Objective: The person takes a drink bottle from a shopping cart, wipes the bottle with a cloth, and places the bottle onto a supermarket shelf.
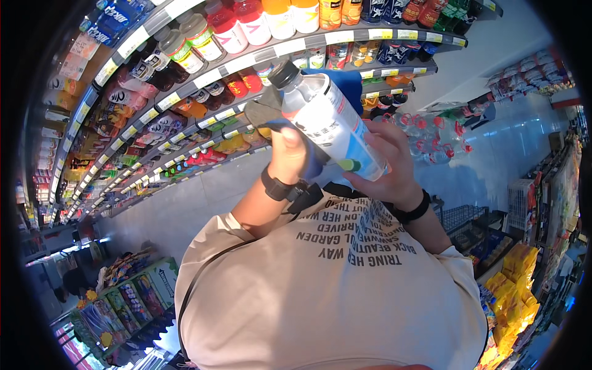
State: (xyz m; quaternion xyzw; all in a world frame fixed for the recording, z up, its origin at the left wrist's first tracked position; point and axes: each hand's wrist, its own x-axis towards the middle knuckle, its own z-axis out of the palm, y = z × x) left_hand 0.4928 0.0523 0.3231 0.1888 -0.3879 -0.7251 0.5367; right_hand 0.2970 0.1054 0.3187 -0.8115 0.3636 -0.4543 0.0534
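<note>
A clear plastic bottle [330,120] with a dark cap and a white and blue label is held tilted in front of my chest, its cap end to the upper left. My right hand [391,157] grips it near its lower end. My left hand [288,151] is closed on a grey and blue cloth [264,112], which lies against the bottle's side and shows again behind it. Most of the left fingers are hidden behind the cloth and bottle. Both wrists carry dark bands.
Curved-looking shelves [290,46] of drink bottles with price tags rise ahead and to the left. Large clear bottles with red caps [431,135] stand on the floor at right. Yellow packages [515,296] and a dark wire basket [459,217] are at lower right; a green display box [135,296] is at lower left.
</note>
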